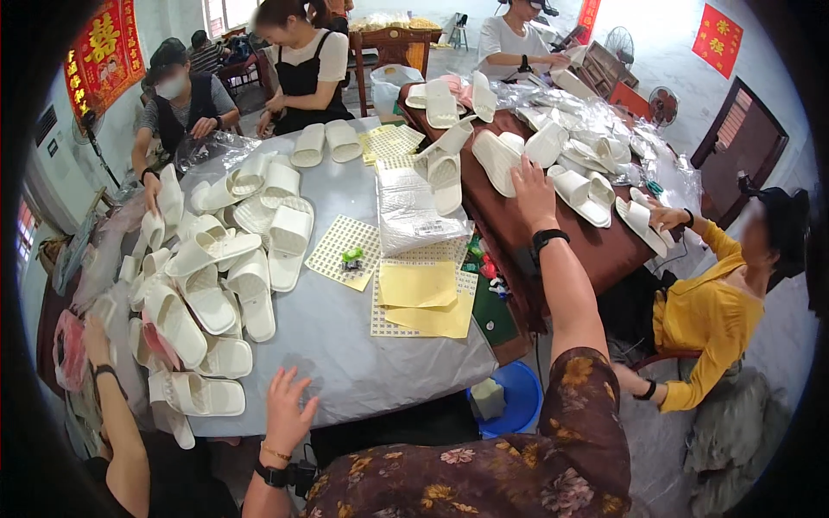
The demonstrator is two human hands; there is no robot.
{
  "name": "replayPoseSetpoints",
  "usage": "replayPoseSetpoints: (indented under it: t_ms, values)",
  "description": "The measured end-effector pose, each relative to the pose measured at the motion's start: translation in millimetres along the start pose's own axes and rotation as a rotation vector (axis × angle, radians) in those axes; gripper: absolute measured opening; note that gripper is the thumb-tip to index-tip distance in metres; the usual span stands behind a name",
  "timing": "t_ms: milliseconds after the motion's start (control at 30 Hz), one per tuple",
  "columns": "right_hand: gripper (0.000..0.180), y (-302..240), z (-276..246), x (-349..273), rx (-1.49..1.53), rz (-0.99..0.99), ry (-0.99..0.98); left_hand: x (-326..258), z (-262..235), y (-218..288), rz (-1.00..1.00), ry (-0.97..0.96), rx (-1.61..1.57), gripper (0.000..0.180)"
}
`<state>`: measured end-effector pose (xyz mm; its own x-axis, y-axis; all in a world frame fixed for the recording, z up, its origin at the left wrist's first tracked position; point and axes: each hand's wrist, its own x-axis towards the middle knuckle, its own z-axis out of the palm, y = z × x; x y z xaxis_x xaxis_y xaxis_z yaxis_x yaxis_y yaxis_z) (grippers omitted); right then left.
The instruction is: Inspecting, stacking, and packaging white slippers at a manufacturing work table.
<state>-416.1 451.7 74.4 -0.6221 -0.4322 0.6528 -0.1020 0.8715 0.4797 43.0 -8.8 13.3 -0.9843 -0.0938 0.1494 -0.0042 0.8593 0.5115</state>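
My right hand stretches far out over the brown-covered table, fingers spread and holding nothing. Its fingertips are at a white slipper lying among several others; I cannot tell if they touch it. A black watch sits on that wrist and a floral sleeve covers the upper arm. My left hand rests open on the near edge of the grey-covered table, fingers apart and empty. A heap of white slippers lies to its left.
Yellow sheets, dotted white sheets and a clear plastic bag lie mid-table. A blue bucket stands below the table edge. Several people sit around: one in yellow at right, another's arm at lower left.
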Motion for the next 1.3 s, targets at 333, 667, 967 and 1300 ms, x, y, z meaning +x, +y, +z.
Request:
replayPoseSetpoints:
  t_ms: [333, 667, 967, 1300]
  values:
    - [0.021, 64.5, -128.9, 75.0, 0.352, 0.335, 0.240, 10.6, -2.2, 4.7, 0.031, 0.023, -0.096, 0.050]
    - [0.025, -6.6, -327.6, 86.8, 1.111, 0.159, 0.216, 60.0, -1.6, 67.4, 0.098, 0.099, -0.311, 0.088]
    - [0.016, -119.3, -337.3, 19.1, 1.590, -0.254, -0.306, 32.5, -14.7, 36.4, -0.110, 0.257, -1.595, 0.068]
    - [0.058, -215.7, -225.2, -26.0, 1.668, 0.006, -0.609, 14.7, -11.3, 4.0, -0.656, 0.390, -1.516, 0.035]
